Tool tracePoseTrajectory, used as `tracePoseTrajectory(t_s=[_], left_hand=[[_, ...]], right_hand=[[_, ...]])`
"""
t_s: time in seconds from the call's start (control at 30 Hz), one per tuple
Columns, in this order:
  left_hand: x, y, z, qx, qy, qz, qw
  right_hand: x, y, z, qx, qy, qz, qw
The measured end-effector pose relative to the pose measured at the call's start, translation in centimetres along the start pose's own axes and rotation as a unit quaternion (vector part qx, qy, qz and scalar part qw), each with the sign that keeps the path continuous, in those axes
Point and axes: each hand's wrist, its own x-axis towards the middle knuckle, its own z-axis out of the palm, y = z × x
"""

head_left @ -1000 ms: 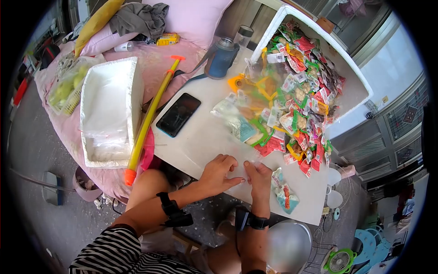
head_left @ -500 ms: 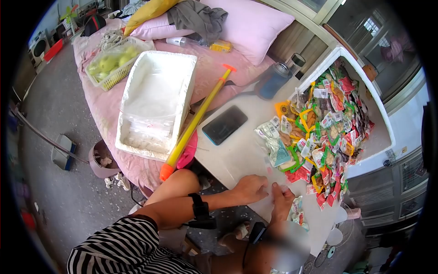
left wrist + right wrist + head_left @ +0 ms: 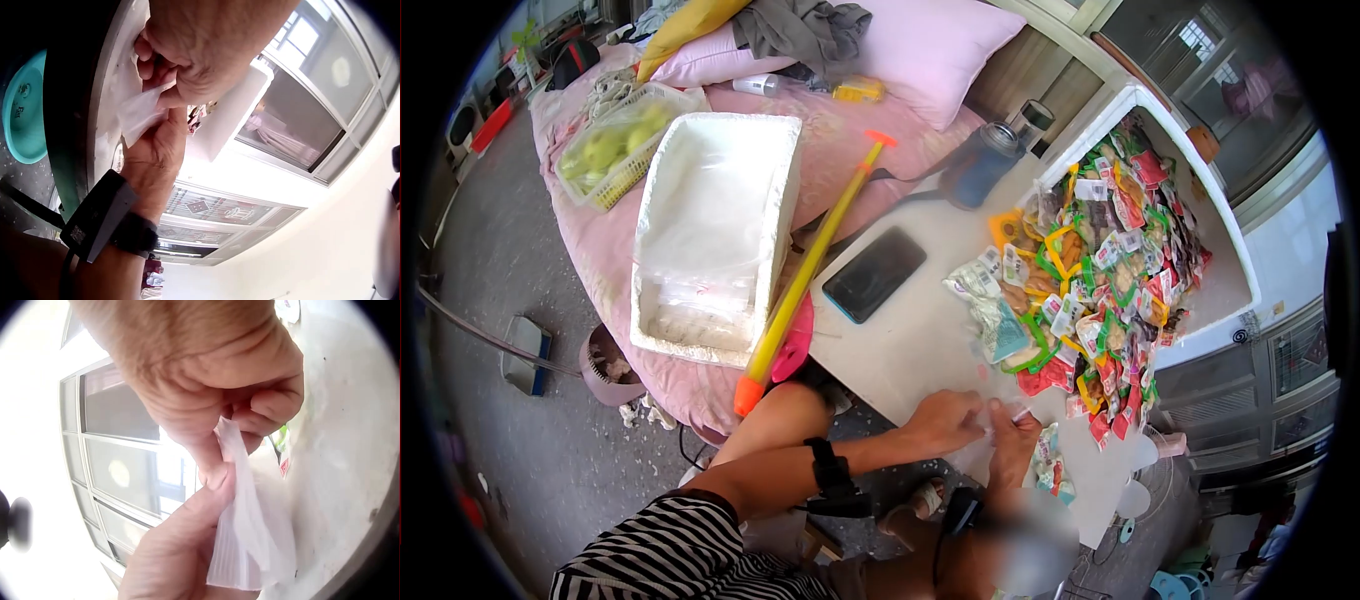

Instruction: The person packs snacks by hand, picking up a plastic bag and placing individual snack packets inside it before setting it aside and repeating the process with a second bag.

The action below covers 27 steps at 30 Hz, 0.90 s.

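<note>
A thin translucent plastic bag (image 3: 250,531) is pinched between both hands at the table's near edge. In the right wrist view, the right hand (image 3: 212,375) grips its top with curled fingers, and the left hand (image 3: 178,550) holds it from below, thumb against the other hand's thumb. The left wrist view shows the same bag (image 3: 140,115) hanging between the left hand (image 3: 200,50) and the right hand (image 3: 156,147). From the head, the left hand (image 3: 945,422) and right hand (image 3: 1012,440) almost meet. Whether anything lies inside the bag cannot be told.
A tipped white foam box (image 3: 1250,270) spills many small snack packets (image 3: 1090,290) over the table (image 3: 875,355). A phone (image 3: 875,274), a blue bottle (image 3: 982,165) and one packet (image 3: 1050,465) lie around. An empty foam box (image 3: 710,230) and yellow tube (image 3: 815,270) stand left.
The head view has swung, shifting the scene rightward, then slightly back left. Both hands stay close together at the table edge with the bag between them.
</note>
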Motion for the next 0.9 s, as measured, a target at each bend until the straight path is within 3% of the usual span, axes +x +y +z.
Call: tracePoseTrajectory(t_s=[0.33,0.43,0.53,0.63,0.7,0.73,0.9], left_hand=[[0.2,-1.0,0.0,-0.045,0.021,-0.061,0.997],[0.3,-0.4,-0.3,-0.07,0.058,-0.037,0.995],[0.5,1.0,-1.1,-0.07,0.122,0.01,0.99],[0.6,1.9,-2.2,0.023,0.178,0.107,0.978],[0.6,1.8,-2.3,0.046,0.179,0.116,0.976],[0.6,1.7,-2.3,0.057,0.18,0.12,0.975],[0.4,0.8,-1.7,0.132,0.137,0.11,0.976]], right_hand=[[0.5,-1.7,-2.0,-0.018,0.012,0.02,1.0],[0.8,-1.0,-3.4,-0.093,-0.032,-0.004,0.995],[1.2,0.8,-4.8,-0.147,-0.018,-0.126,0.981],[0.1,-2.6,-5.9,-0.039,0.06,-0.055,0.996],[0.6,-1.7,-9.2,0.034,0.136,-0.064,0.988],[0.7,-1.1,-11.2,0.086,0.171,-0.056,0.98],[-0.8,0.8,-19.3,0.099,0.392,-0.058,0.913]])
